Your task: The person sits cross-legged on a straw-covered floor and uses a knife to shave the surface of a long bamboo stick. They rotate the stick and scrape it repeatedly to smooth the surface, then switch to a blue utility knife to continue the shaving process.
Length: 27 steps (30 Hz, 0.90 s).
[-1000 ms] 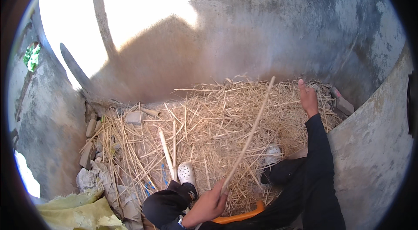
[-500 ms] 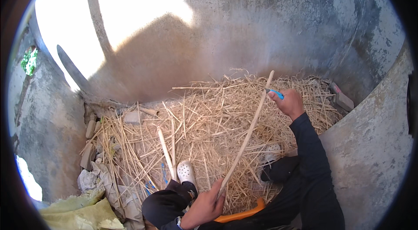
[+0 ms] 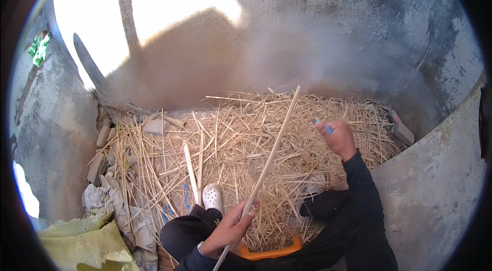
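A long pale bamboo strip slants up and away from my lap. My left hand is closed around its lower part, and the near end runs down past my wrist. To the right, my right hand grips a small blue-handled knife. The knife is apart from the strip, with a gap between them; its blade is too blurred to make out. Pale shavings and thin strips lie thick on the ground beneath both hands.
Split bamboo pieces stand near my white clog. An orange plastic edge shows between my legs. Crumpled sacking lies at the lower left. A concrete wall rises behind, and bricks sit at the far right.
The knife has come away from the strip, which it was against near the far end. My left hand and the strip have shifted left, with more of the near end now showing below the hand.
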Each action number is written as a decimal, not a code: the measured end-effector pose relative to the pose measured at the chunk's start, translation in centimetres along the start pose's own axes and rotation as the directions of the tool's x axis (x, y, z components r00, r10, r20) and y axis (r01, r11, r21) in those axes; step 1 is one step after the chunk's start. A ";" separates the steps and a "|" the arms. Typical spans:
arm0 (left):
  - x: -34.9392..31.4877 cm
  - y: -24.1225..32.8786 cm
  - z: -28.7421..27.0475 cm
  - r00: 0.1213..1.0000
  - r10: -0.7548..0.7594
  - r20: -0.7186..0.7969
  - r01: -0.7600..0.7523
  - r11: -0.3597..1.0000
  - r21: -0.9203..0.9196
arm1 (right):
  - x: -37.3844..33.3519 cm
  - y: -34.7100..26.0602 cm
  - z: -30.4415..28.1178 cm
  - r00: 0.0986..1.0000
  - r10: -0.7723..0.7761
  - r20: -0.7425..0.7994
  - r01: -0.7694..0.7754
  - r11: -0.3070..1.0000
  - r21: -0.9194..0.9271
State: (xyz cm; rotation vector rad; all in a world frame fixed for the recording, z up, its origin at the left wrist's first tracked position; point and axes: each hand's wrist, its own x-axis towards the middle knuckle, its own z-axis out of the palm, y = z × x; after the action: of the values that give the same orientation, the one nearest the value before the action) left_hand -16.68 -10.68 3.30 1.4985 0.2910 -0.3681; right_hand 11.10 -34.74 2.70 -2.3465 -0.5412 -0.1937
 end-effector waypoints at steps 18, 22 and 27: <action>0.0 0.5 1.0 0.994 0.110 0.002 -0.110 0.988 0.104 | -4.7 -6.3 5.7 0.944 -0.261 0.202 0.289 0.949 -0.123; -0.3 1.6 1.3 0.998 0.057 0.010 -0.058 0.986 0.156 | -3.9 -4.6 5.1 0.977 -0.118 0.177 0.132 0.988 -0.074; 0.1 1.6 0.9 0.997 0.074 0.006 -0.074 0.972 0.223 | -6.2 -7.4 4.8 0.870 -0.438 0.224 0.464 0.882 -0.078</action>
State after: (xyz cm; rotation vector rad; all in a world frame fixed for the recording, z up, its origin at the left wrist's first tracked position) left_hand -15.95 -11.52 4.80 1.7253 0.1999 -0.3478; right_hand 2.22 -28.67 1.93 -2.3408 -1.2152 -0.2119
